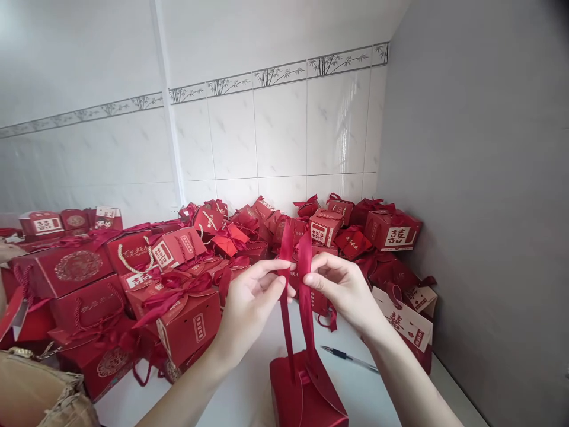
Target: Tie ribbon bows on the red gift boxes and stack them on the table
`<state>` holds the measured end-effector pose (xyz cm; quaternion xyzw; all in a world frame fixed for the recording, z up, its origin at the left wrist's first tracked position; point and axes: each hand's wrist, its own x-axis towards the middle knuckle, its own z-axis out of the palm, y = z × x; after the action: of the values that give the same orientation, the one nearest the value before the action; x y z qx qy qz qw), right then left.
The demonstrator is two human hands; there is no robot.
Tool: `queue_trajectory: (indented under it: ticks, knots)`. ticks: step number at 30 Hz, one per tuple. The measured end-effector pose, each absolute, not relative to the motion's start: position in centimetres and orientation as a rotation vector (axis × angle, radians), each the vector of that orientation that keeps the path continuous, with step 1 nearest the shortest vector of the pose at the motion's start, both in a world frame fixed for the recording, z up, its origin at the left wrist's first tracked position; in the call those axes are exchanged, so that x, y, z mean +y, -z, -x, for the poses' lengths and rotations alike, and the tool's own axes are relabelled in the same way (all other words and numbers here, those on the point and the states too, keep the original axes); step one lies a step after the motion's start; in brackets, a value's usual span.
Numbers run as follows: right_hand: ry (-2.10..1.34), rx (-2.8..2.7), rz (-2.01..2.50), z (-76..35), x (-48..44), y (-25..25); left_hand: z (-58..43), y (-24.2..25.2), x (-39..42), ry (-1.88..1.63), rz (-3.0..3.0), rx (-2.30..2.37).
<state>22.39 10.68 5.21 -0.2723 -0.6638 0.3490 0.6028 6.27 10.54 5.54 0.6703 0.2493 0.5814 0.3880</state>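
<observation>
A small dark red gift box point(306, 394) stands on the white table right in front of me, its lower part cut off by the picture's edge. Two ends of a red satin ribbon point(306, 314) rise from slots in its top. My left hand point(253, 302) pinches the left ribbon end between thumb and fingers. The right end is pinched by my right hand point(340, 287), level with the other. Both ends stand nearly upright, a little apart, with their tips sticking up above my fingers.
Many red gift boxes point(189, 326) are heaped along the wall, some with ribbons or cord handles. A black-capped pen point(349, 359) lies on the white table point(242, 394) right of the box. A torn cardboard carton point(38, 388) is at lower left; a grey panel point(484, 196) bounds the right.
</observation>
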Motion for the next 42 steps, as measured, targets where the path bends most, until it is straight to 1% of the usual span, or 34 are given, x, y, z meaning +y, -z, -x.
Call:
queue_trajectory:
  ticks: [6, 15, 29, 42]
  knots:
    - [-0.796, -1.525, 0.544, -22.3, 9.9, -5.5, -6.2, -5.9, 9.9, -1.473, -1.744, 0.604]
    - [-0.934, -1.573, 0.417, -21.9, 9.9, -5.5, -6.1, -5.2, 9.3, -1.409, -1.825, 0.634]
    - [-0.411, -1.552, 0.797, -21.9, 8.5, -5.6, -7.0, -7.0, 9.0, -1.372, -1.851, 0.748]
    - [-0.474, -1.542, 0.758, -22.0, 8.2, -5.8, -7.2, -7.1, 8.8, -1.359, -1.878, 0.699]
